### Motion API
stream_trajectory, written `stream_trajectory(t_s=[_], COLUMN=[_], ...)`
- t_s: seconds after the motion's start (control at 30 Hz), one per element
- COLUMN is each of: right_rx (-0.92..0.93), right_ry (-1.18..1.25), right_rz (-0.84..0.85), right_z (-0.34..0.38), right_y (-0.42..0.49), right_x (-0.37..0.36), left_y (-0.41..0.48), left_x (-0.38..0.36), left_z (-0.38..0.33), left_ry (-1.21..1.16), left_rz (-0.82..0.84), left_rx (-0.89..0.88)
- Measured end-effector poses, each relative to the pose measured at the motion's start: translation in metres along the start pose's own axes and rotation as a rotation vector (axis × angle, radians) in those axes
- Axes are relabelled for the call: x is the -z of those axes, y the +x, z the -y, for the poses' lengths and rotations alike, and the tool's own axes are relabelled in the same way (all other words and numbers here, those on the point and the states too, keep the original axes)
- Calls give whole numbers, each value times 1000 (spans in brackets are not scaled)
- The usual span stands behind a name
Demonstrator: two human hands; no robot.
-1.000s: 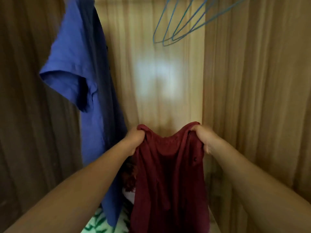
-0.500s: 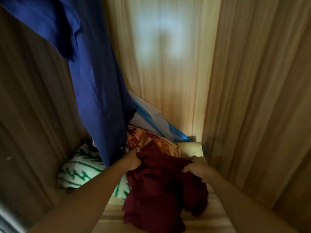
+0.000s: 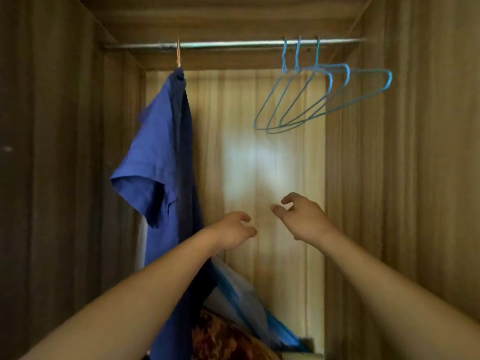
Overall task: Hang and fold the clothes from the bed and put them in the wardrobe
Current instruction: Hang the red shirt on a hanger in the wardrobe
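Observation:
I look into the wooden wardrobe (image 3: 368,178). A blue short-sleeved shirt (image 3: 161,162) hangs from the metal rail (image 3: 233,44) on the left. Three empty light-blue wire hangers (image 3: 311,100) hang on the rail's right half. My left hand (image 3: 233,231) and my right hand (image 3: 302,218) are both raised in the middle of the wardrobe, below the hangers, fingers loosely curled and holding nothing. The dark red garment is out of view.
At the bottom lie a blue-and-white bundle (image 3: 249,302) and a patterned orange-brown cloth (image 3: 223,336). Wooden side walls close in on the left (image 3: 65,178) and right. The back panel (image 3: 259,165) is pale wood with a bright glare.
Both hands let go of the dark red garment, which was set down on the pile below, and rose empty. My view tilted up to the rail and hangers.

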State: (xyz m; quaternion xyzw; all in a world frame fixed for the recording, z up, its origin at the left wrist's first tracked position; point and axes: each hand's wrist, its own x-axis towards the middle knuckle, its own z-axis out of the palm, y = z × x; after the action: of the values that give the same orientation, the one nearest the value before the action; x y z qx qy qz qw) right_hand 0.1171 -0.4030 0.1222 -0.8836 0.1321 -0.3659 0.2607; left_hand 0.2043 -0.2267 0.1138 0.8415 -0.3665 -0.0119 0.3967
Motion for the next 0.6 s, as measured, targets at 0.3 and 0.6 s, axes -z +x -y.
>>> stream_trajectory(t_s=[0.3, 0.6], right_rx=[25, 60], right_ry=[475, 595], right_rz=[-332, -441], right_z=[82, 115], right_y=[51, 75], right_x=[99, 144], left_y=[0, -14], left_x=[89, 104], left_z=[-90, -104], left_ry=[-55, -88], left_rz=[-213, -225], left_rx=[-151, -178])
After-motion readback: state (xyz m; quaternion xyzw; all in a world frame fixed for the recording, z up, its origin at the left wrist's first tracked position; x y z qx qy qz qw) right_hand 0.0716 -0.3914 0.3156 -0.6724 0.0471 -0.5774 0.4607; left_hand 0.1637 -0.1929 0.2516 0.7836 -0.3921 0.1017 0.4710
